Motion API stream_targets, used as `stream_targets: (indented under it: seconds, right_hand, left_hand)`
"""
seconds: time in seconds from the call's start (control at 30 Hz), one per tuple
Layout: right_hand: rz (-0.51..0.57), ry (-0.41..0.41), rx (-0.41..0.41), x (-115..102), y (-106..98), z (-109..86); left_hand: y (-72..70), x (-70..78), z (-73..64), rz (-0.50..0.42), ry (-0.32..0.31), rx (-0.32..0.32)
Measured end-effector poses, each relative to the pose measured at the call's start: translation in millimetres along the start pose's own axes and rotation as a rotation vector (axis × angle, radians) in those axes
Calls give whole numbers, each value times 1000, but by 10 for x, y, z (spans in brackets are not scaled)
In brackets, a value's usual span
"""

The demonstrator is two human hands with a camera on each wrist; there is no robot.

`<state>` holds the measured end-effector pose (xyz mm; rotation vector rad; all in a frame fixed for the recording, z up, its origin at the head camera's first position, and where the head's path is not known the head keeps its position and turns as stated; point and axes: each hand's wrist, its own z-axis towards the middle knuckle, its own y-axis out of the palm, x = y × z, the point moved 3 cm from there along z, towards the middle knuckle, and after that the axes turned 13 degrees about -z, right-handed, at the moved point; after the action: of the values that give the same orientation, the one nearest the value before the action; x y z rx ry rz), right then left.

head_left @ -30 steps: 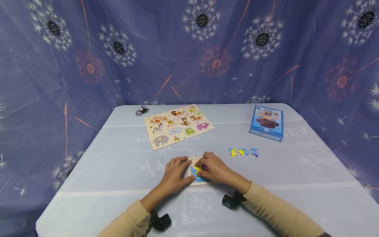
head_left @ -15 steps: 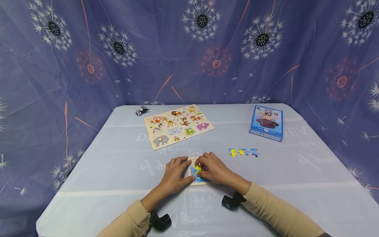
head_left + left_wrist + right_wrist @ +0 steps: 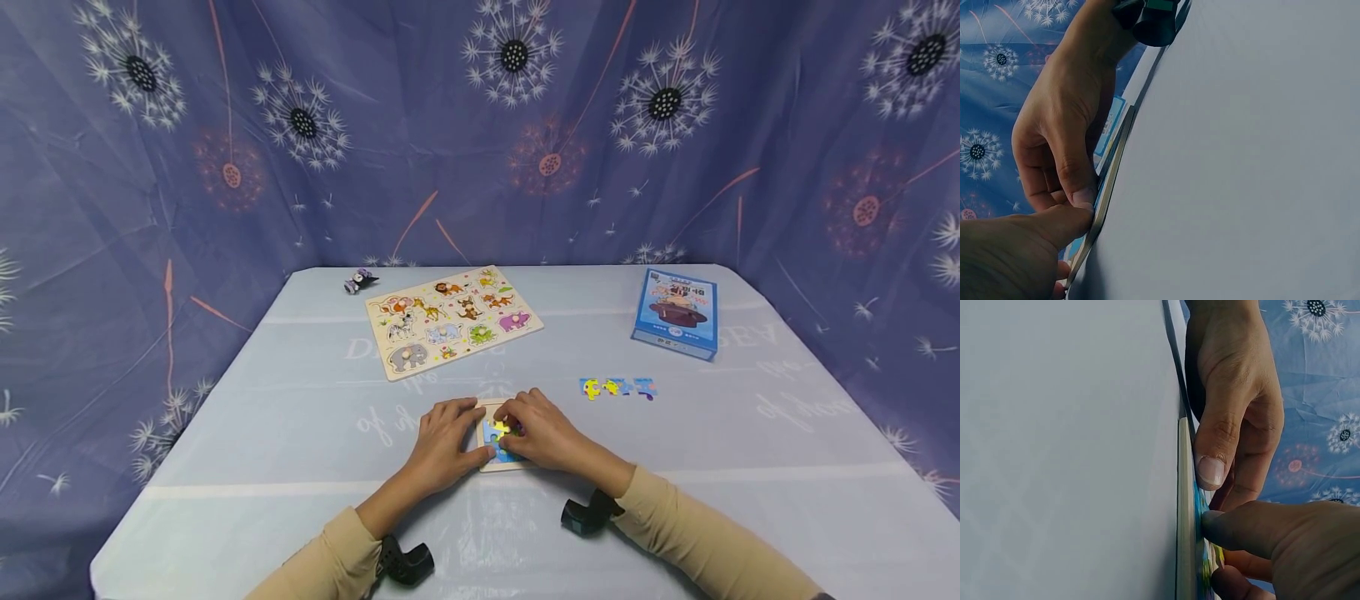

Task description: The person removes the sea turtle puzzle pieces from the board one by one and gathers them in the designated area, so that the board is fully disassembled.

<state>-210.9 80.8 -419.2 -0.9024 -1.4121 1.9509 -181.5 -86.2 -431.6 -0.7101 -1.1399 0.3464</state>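
A small wooden jigsaw tray (image 3: 489, 406) with blue and yellow pieces lies flat between the hands. My left hand (image 3: 446, 442) holds its left side, thumb near the lower corner and index finger near the upper one. Over the tray's right part, my right hand (image 3: 547, 433) pinches a partly purple puzzle piece (image 3: 517, 427) between thumb and curled fingers, close on the picture. The right palm hides much of that side. In the right wrist view the right thumb (image 3: 1225, 530) rests right at the tray's surface. Loose puzzle pieces (image 3: 591, 388) lie in a row beyond the right hand.
An animal peg puzzle board (image 3: 455, 321) lies slanted farther back. Behind it to the left is a small dark figurine (image 3: 361, 280). A blue box (image 3: 675, 312) stands at the back right of the cloth-covered table (image 3: 285, 467). A patterned curtain (image 3: 420, 125) closes off the back.
The right thumb and fingers shift slightly over the tray with the piece. The left hand and the loose pieces stay in place; the head view tilts a little.
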Motion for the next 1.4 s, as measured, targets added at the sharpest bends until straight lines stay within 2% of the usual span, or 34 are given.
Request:
stream_targets:
  seconds: [0.3, 0.73, 1.03, 1.2, 1.4]
  right_hand:
    - [17, 5, -11, 2, 14, 8]
    - [23, 23, 21, 28, 11, 5]
    - [96, 38, 33, 118, -60, -34]
    - [80, 66, 40, 192, -140, -76]
    - [87, 136, 25, 313, -255, -145]
  left_hand:
    - [-9, 9, -11, -5, -5, 2]
    - [-13, 18, -3, -9, -8, -3]
    - [-13, 16, -1, 7, -1, -7]
    - [-14, 15, -2, 3, 3, -2]
    - [-17, 19, -12, -7, 0, 6]
